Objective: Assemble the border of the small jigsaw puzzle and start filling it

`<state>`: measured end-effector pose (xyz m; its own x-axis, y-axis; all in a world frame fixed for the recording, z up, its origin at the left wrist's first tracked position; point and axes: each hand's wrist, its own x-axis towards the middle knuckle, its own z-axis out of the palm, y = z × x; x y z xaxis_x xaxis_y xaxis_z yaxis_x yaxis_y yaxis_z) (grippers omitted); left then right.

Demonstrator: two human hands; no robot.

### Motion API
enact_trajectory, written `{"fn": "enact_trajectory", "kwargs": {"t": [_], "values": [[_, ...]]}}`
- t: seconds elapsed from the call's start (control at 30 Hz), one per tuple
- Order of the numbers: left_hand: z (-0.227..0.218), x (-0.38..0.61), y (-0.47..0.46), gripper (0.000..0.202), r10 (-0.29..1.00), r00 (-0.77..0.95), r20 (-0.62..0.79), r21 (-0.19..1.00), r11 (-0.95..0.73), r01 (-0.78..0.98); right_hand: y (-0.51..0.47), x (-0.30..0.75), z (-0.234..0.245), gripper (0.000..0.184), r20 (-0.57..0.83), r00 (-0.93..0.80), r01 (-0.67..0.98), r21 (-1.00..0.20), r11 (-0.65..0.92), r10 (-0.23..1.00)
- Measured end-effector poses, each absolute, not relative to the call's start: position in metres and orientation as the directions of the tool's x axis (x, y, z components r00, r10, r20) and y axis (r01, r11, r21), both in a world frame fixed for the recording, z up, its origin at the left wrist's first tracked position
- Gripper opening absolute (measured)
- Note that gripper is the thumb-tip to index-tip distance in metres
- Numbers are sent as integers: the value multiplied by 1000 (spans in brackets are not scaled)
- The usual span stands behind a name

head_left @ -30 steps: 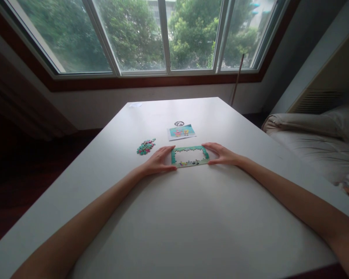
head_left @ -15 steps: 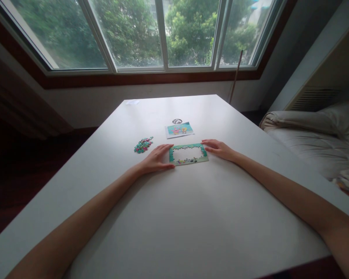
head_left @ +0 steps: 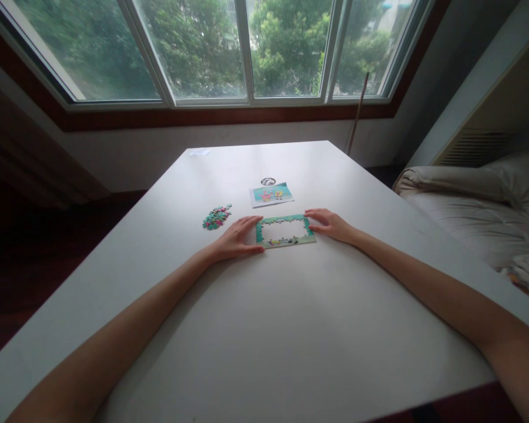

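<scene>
A green jigsaw border (head_left: 284,231), joined as a frame with an empty middle, lies flat on the white table (head_left: 264,329). My left hand (head_left: 237,238) rests open against its left edge, thumb at the near corner. My right hand (head_left: 330,224) lies open at the frame's right side, fingertips touching the far right corner. A small heap of loose puzzle pieces (head_left: 216,217) sits to the left of my left hand. A picture card (head_left: 271,194) lies just beyond the frame.
A small round dark object (head_left: 268,181) lies behind the card, and a scrap of paper (head_left: 200,153) sits at the table's far left corner. A bed with pale bedding (head_left: 480,211) stands to the right. A thin stick (head_left: 357,117) leans under the window.
My right hand has drawn back from the frame's near right corner to its far right corner. The left hand holds its place. The view has dipped slightly.
</scene>
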<state>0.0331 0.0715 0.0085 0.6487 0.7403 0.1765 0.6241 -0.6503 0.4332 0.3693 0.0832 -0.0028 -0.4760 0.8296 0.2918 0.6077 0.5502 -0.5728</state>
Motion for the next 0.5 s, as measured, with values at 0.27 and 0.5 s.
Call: {"fn": "enact_trajectory", "kwargs": {"t": [0.27,0.5], "values": [[7,32,70,79,741,651,166,430,-649,628,80,367,-5,38,300,-444,590,-611,527,844],[0,32,70,46,747,592,303,390,-664,638,73,363,-4,27,436,-383,599,-554,578,814]]}}
